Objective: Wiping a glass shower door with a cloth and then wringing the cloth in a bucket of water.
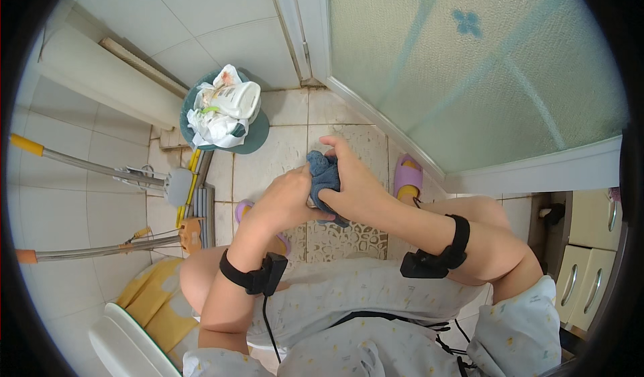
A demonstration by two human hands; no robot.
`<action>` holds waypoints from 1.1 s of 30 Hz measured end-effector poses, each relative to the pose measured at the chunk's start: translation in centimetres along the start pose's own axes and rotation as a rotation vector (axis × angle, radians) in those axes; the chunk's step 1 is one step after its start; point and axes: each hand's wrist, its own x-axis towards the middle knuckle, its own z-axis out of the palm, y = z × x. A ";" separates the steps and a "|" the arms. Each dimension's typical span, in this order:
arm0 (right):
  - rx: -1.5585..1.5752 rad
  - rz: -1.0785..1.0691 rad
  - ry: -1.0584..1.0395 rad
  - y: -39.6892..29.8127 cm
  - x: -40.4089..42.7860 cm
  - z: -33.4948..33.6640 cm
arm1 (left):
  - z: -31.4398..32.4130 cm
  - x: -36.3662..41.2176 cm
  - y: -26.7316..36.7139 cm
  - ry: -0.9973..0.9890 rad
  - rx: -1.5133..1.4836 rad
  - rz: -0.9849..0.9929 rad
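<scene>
A bunched blue cloth [325,178] is between my hands, above the tiled floor. My left hand [286,196] grips its left side, with the fingertips partly hidden behind the cloth. From the right, my right hand [354,176] holds it, the thumb pressed on its front and the index finger raised off near the top. Something pale shows at the cloth's lower left edge, too small to name. Black straps with small black boxes sit on both forearms.
A green trash bin [188,130] full of white waste stands ahead to the left. Mop handles [100,251] lean at the left wall, near a white basin [126,342] and a yellow cloth [151,286]. A frosted glass panel [453,75] rises front right; cabinets [586,276] stand at the right.
</scene>
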 end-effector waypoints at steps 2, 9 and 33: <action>-0.022 0.004 -0.009 -0.3 -0.3 0.0 | 0.1 -0.2 0.0 -0.011 0.009 -0.011; -0.044 -0.064 0.014 0.2 -0.2 0.2 | 0.3 -0.1 -0.1 0.021 0.049 -0.012; -0.085 -0.131 0.037 0.5 0.7 0.3 | 0.2 0.1 0.0 0.063 0.033 0.000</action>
